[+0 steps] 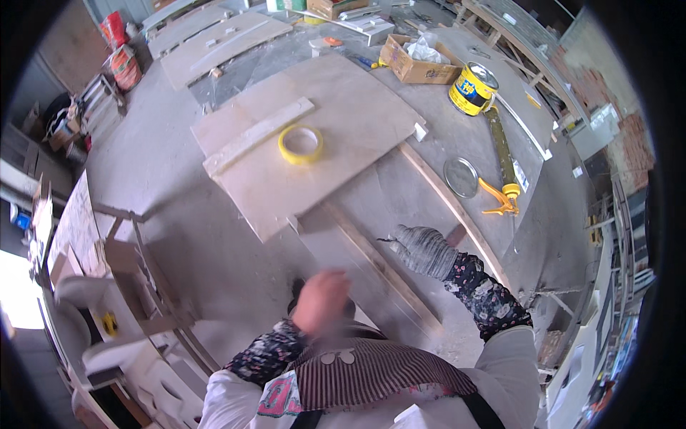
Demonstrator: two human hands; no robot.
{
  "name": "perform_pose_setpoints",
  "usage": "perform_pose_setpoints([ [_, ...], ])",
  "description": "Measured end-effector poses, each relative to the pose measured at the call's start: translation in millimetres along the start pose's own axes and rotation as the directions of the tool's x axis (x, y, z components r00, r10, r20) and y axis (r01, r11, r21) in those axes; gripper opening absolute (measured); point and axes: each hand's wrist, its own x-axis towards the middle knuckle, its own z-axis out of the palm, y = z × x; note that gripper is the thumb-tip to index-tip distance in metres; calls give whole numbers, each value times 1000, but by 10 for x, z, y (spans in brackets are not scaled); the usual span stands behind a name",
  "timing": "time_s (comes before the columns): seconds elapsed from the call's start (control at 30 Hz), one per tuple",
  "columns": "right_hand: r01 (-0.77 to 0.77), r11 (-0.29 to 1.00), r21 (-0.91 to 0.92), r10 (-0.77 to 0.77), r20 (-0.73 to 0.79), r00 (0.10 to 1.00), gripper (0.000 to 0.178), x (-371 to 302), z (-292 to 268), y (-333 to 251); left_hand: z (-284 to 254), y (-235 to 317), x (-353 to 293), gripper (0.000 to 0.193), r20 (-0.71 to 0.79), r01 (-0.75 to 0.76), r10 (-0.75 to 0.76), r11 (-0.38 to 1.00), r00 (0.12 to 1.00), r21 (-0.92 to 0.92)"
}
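My left hand (321, 304), bare and smeared by motion, is close in front of my striped apron (357, 375). Its fingers are too blurred to read. My right hand (423, 252) wears a grey knit glove and hovers between two wooden strips, its fingers curled together. A small dark tip shows at the fingertips, but I cannot make out what it is. Beyond my hands lies a large flat beige panel (357, 107). On the panel rest a roll of yellow tape (319, 147) and a long pale strip (261, 136).
To the right are a yellow paint can (473, 89), a caulking gun (502, 150) with orange handle, and a round metal lid (461, 177). A cardboard box (421, 61) stands behind. Wooden strips (386, 268) run toward me. More panels (225, 46) lie at the far left.
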Motion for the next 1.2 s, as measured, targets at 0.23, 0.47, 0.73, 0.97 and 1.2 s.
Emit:
perform_pose_setpoints([
  [0.23, 187, 961, -205, -179, 55, 982, 20, -722, -31, 274, 1095, 380, 59, 49, -24, -32, 36, 986, 999, 164],
  [0.47, 472, 821, -322, -452, 139, 881, 16, -954, -447, 598, 1866, 531, 204, 65, -340, 415, -299, 840, 892, 349],
  [0.73, 641, 585, -498, -597, 271, 755, 10, -416, -1154, 692, 1930, 215, 928, 78, -837, 684, -403, 728, 371, -47],
  [0.97, 715, 384, -584, -651, 378, 658, 14, 893, -893, 266, 1737, 33, 959, 64, -844, 685, -350, 728, 406, 27],
  [1.2, 703, 91, -705, -710, 449, 543, 10, 1968, -296, -283, 1701, 19, 932, 53, -900, 646, -244, 762, 360, 52],
])
